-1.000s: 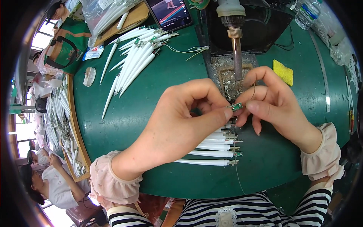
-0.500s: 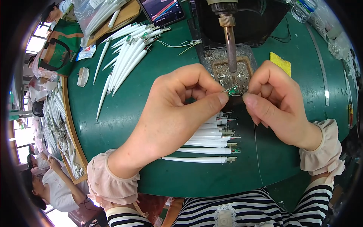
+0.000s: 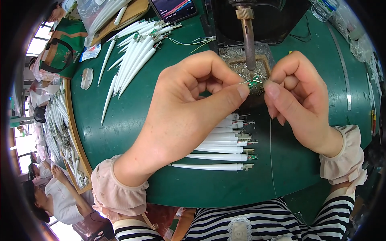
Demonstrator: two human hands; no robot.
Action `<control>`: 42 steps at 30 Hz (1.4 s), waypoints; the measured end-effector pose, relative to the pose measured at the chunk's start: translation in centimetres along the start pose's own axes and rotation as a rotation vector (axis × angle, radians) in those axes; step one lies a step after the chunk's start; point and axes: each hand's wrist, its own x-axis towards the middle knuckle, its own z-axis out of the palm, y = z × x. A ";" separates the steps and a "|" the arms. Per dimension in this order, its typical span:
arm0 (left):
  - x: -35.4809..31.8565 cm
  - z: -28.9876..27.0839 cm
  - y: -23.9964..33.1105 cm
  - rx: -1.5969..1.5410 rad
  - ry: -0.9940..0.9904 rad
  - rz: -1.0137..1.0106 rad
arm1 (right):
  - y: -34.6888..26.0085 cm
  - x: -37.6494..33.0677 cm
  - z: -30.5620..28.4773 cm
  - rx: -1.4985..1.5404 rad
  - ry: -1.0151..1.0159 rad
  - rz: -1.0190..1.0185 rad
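Note:
My left hand (image 3: 187, 106) is closed in a pinch on a small green circuit board (image 3: 253, 84) with thin metal leads. Opposite it, my right hand (image 3: 303, 110) pinches a thin wire (image 3: 272, 156), whose long end trails down toward my lap. The board sits just under the tip of a fixed soldering iron (image 3: 249, 44); whether they touch I cannot tell. Below the tip lies a tray (image 3: 235, 60) littered with solder bits. Under my left hand, white tapered sticks (image 3: 217, 157) with small boards at their right ends lie in a row, partly hidden.
A pile of similar white sticks (image 3: 134, 68) lies at the far left of the green table (image 3: 132, 136). Behind it are a phone (image 3: 175, 9) and a plastic bag of sticks. A metal ruler (image 3: 342, 66) lies at the right. Another person (image 3: 60, 193) sits at the left.
Both hands have moved up and slightly right, bringing the circuit board closer to the iron's tip. My right hand now mostly hides the yellow sponge.

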 end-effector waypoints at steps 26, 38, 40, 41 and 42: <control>-0.1 0.1 0.1 -0.060 -0.037 -0.119 | 0.5 0.1 -0.5 -0.139 -0.052 -0.013; 0.2 0.0 0.3 -0.088 0.011 -0.151 | 0.7 0.2 -0.1 -0.016 -0.037 -0.054; 0.2 0.1 0.2 -0.106 0.021 -0.135 | 0.7 0.3 0.0 -0.013 -0.030 -0.062; 0.2 0.1 0.2 -0.123 0.030 -0.119 | 0.7 0.3 0.1 -0.009 -0.023 -0.071; 0.2 0.1 0.2 -0.124 0.031 -0.119 | 0.7 0.3 0.1 -0.008 -0.023 -0.070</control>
